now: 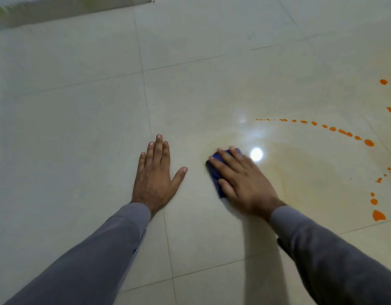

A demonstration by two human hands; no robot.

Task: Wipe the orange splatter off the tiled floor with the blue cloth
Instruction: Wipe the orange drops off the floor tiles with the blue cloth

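- Left hand (155,172) in grey sleeve: flat on glossy cream tiled floor (80,128), fingers straight and spread, grip holding nothing, likely bracing.
- Small folded dark blue cloth (215,172): under right hand (240,179), long axis running from near-right to far-left; probably soft, light, apt to bunch, best pinned under a flat palm.
- Right grip: fingers pressing cloth down, barely curled.
- Orange splatter dots (344,133): arcing well right of cloth, with a pale smear between.

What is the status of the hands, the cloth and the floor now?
Left hand flat on floor. Right hand presses cloth down. Orange drops remain to the right. Nothing in the way.
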